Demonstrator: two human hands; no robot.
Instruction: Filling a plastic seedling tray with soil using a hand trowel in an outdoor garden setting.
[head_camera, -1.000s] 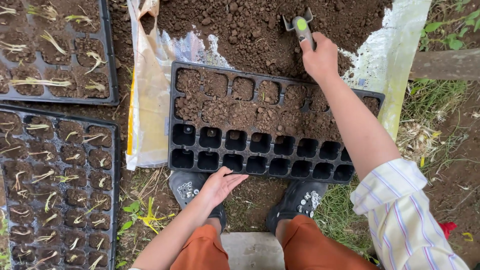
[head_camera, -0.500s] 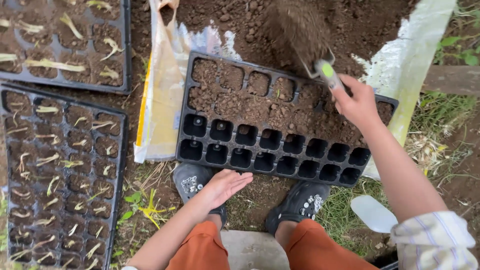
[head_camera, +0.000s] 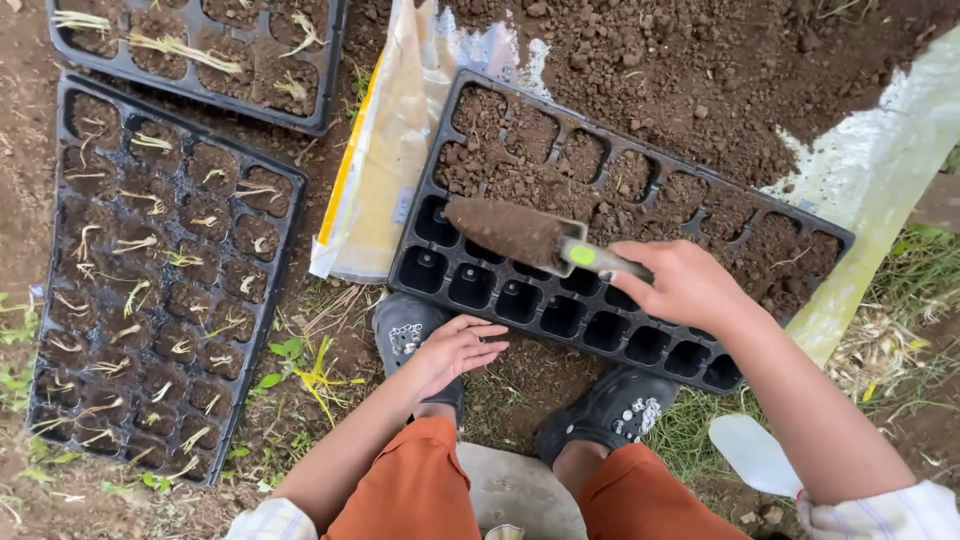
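My right hand (head_camera: 690, 288) grips the handle of a small trowel (head_camera: 525, 235) with a green spot. Its blade is heaped with dark soil and hovers over the left part of a black seedling tray (head_camera: 432, 262). The tray's far cells hold soil; the near two rows are empty. My left hand (head_camera: 455, 350) rests with fingers spread just in front of the tray's near edge, above my left shoe (head_camera: 405, 330). It holds nothing.
Two black trays with cuttings in soil lie at the left (head_camera: 160, 270) and top left (head_camera: 215, 60). A pile of loose soil (head_camera: 690, 70) sits on a plastic sheet (head_camera: 880, 170) behind the tray. A yellow-white bag (head_camera: 380, 170) lies beside it. Grass grows at the right.
My right hand scooped soil from the pile and carried the loaded trowel toward me and left, over the tray. My left hand stayed by the tray's near edge.
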